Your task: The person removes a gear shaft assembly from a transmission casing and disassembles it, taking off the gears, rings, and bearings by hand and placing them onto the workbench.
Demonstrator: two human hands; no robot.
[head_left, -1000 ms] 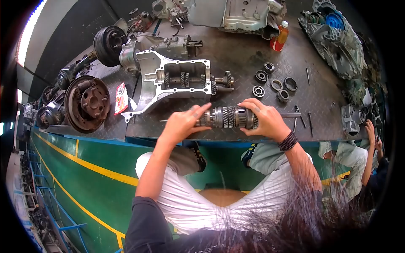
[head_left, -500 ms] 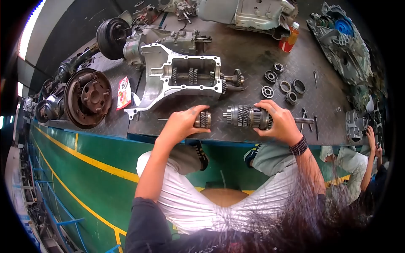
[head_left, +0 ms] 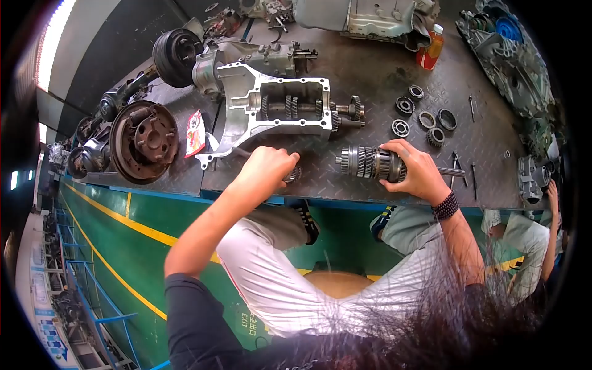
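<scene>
My left hand (head_left: pixel 269 168) is closed over a short toothed gear shaft (head_left: pixel 295 175). The gear end shows below my fingers and a thin stem sticks out beyond the hand, tilted toward the far side of the bench. My right hand (head_left: pixel 414 170) grips a transmission main shaft (head_left: pixel 365 161), a longer steel shaft stacked with gears. It lies level just above or on the bench, which I cannot tell, its splined end toward my left hand and its thin end past my wrist. A gap separates the two shafts.
Behind the hands sits an open gearbox housing (head_left: pixel 240 132) with gears inside. Several bearings and rings (head_left: pixel 427 120) lie to the right, near thin tools (head_left: pixel 474 181). A brake drum assembly (head_left: pixel 145 142), red-white packet (head_left: pixel 195 134) and drink bottle (head_left: pixel 431 49) stand around. Another person's hand (head_left: pixel 552 196) is far right.
My left hand has rolled over, so its fingers now cover more of the gear and the stem tilts away from me. My right hand keeps its grip. The whole view has shifted slightly.
</scene>
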